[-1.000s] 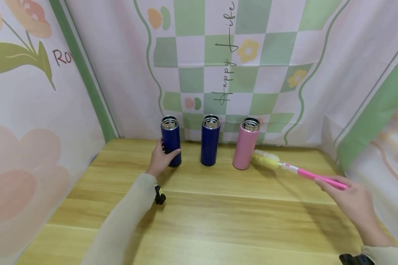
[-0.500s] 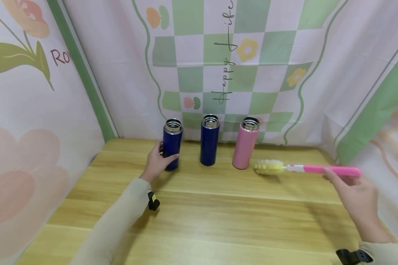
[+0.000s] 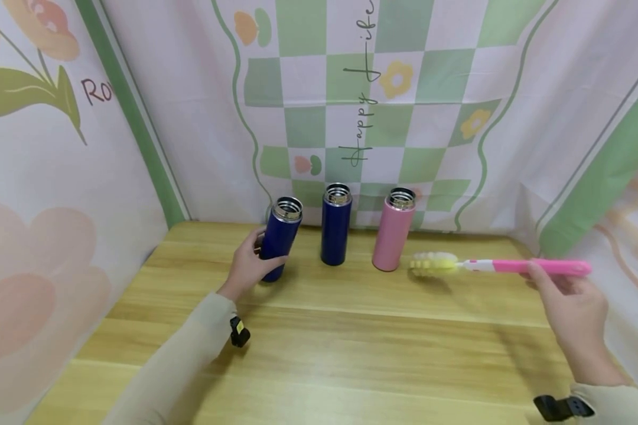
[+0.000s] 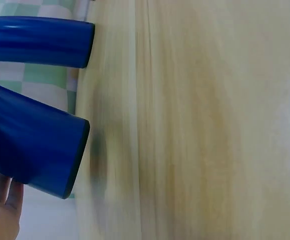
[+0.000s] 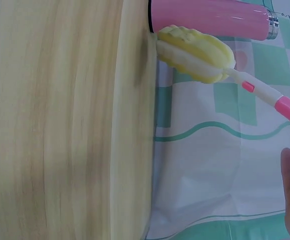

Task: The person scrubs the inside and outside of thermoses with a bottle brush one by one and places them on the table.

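My left hand [image 3: 247, 265] grips a dark blue bottle [image 3: 282, 239], lidless, with a shiny metal mouth. The bottle leans to the right, and the left wrist view shows its base [image 4: 77, 160] raised off the table with a shadow beneath. My right hand [image 3: 576, 307] pinches the pink handle [image 3: 558, 267] of a bottle brush. Its yellow and white sponge head [image 3: 435, 264] hovers low over the wood, just right of the pink bottle [image 3: 393, 233]. In the right wrist view the sponge [image 5: 197, 52] overlaps the lower part of that bottle.
A second dark blue bottle [image 3: 337, 227] stands upright and open-topped between the held one and the pink one. The wooden table [image 3: 340, 354] ends at a hanging cloth [image 3: 207, 118] with green checks behind, and patterned cloth hangs at both sides.
My left hand has lifted the left blue bottle, brought it nearer and tilted it right. The brush has swung level and shifted slightly right in my right hand.
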`<state>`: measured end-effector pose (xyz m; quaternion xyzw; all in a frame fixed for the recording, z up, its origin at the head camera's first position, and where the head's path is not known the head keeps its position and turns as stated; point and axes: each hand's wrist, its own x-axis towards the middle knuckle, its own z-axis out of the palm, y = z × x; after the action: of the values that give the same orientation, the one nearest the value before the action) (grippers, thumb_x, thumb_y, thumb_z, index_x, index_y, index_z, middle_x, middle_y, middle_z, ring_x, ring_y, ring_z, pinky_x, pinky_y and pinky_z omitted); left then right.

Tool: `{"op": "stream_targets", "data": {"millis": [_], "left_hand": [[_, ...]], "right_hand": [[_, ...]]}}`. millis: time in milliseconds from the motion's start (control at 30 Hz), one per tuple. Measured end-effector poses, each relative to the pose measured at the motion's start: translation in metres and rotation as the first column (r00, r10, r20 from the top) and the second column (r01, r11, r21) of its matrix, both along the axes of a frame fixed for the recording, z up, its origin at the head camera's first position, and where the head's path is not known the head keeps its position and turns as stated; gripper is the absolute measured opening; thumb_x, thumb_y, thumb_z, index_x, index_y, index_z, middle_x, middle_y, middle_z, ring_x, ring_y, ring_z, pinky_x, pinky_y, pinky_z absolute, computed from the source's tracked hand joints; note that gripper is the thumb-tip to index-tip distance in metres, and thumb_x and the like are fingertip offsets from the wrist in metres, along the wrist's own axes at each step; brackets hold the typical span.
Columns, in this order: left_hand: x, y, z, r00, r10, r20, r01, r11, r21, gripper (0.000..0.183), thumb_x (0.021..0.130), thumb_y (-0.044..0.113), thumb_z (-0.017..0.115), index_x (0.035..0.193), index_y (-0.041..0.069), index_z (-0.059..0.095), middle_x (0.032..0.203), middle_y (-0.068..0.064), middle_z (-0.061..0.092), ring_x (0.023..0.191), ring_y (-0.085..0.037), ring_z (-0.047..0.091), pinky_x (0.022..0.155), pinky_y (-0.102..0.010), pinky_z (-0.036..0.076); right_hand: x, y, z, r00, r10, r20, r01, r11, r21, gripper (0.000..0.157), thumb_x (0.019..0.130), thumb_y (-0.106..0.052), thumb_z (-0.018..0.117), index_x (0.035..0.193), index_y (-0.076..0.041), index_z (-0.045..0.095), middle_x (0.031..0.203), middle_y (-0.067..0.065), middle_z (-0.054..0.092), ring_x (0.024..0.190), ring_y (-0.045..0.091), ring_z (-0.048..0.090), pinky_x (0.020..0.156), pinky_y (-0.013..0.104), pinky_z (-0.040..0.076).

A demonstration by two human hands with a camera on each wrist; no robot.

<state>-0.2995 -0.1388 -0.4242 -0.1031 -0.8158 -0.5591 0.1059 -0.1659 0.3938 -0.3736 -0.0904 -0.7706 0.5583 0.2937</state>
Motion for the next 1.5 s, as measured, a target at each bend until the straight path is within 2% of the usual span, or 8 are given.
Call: {"op": "stream_targets", "data": {"millis": [167,333,600,800,1000,1233,1367,1500], "left_hand": [[0.007,0.001,0.001,0.999,-0.012,-0.031,0.012,1.0,0.0,0.074,0.073,0.023,0.091,0.138,0.021,0.055,0.13,-0.009,0.061,0.117,-0.03,0.058,0.1,-0.054,0.044],[0.012,0.002,0.002,0.994,-0.04,-0.1,0.034,0.997,-0.062,0.075,0.071,0.016,0.092,0.137,0.018,0.056,0.127,-0.009,0.062,0.117,-0.028,0.058,0.1,-0.052,0.044],[0.018,0.002,0.003,0.966,-0.089,-0.242,0.029,0.97,-0.239,0.075,0.069,0.017,0.093,0.136,0.016,0.06,0.124,-0.009,0.058,0.116,-0.028,0.054,0.101,-0.055,0.042],[0.022,0.002,0.004,0.949,-0.133,-0.285,0.035,0.945,-0.326,0.075,0.07,0.018,0.093,0.137,0.023,0.06,0.126,-0.008,0.056,0.117,-0.028,0.054,0.098,-0.056,0.045],[0.023,0.002,0.004,0.913,-0.203,-0.353,0.027,0.896,-0.443,0.074,0.069,0.019,0.092,0.135,0.02,0.061,0.125,-0.006,0.059,0.116,-0.027,0.057,0.097,-0.051,0.047],[0.026,0.005,0.004,0.882,-0.268,-0.387,0.009,0.83,-0.557,0.075,0.068,0.023,0.092,0.136,0.018,0.06,0.129,-0.006,0.062,0.119,-0.029,0.056,0.1,-0.053,0.044],[0.027,0.006,0.004,0.876,-0.279,-0.393,0.005,0.82,-0.572,0.077,0.068,0.024,0.092,0.137,0.02,0.059,0.128,-0.005,0.061,0.12,-0.027,0.055,0.101,-0.054,0.042],[0.029,0.008,0.004,0.865,-0.288,-0.411,0.003,0.822,-0.57,0.077,0.067,0.023,0.092,0.137,0.018,0.06,0.126,-0.004,0.062,0.117,-0.026,0.056,0.1,-0.052,0.043]], "right_hand": [[-0.002,-0.003,0.003,0.986,0.075,-0.148,-0.108,0.967,-0.23,0.029,0.09,-0.001,0.073,0.119,0.0,0.068,0.094,-0.004,0.075,0.076,0.005,0.072,0.073,0.017,0.053],[-0.003,-0.006,0.005,0.968,0.084,-0.235,-0.163,0.927,-0.339,0.03,0.089,0.004,0.072,0.118,0.004,0.066,0.096,0.004,0.075,0.075,0.011,0.073,0.069,0.023,0.055],[-0.003,-0.009,0.007,0.958,0.149,-0.247,-0.225,0.921,-0.318,0.02,0.09,0.005,0.07,0.11,0.005,0.065,0.087,0.002,0.075,0.075,0.009,0.073,0.066,0.022,0.056],[-0.004,-0.014,0.009,0.952,0.151,-0.267,-0.233,0.922,-0.309,0.02,0.089,0.009,0.069,0.108,0.004,0.063,0.086,0.003,0.072,0.075,0.009,0.073,0.062,0.021,0.056],[-0.004,-0.019,0.012,0.929,0.212,-0.304,-0.305,0.904,-0.299,0.019,0.089,0.011,0.067,0.105,0.003,0.061,0.086,0.006,0.071,0.075,0.012,0.073,0.061,0.022,0.056],[-0.005,-0.023,0.013,0.879,0.306,-0.366,-0.434,0.831,-0.347,0.011,0.093,0.012,0.061,0.102,0.005,0.059,0.088,0.011,0.071,0.076,0.017,0.074,0.063,0.026,0.057],[-0.004,-0.025,0.015,0.847,0.353,-0.396,-0.503,0.774,-0.385,0.011,0.094,0.015,0.057,0.099,0.006,0.059,0.088,0.014,0.071,0.075,0.02,0.074,0.064,0.027,0.057],[-0.004,-0.03,0.018,0.787,0.402,-0.468,-0.597,0.687,-0.415,0.014,0.096,0.019,0.049,0.098,0.008,0.058,0.088,0.017,0.07,0.077,0.024,0.074,0.065,0.029,0.057]]}}
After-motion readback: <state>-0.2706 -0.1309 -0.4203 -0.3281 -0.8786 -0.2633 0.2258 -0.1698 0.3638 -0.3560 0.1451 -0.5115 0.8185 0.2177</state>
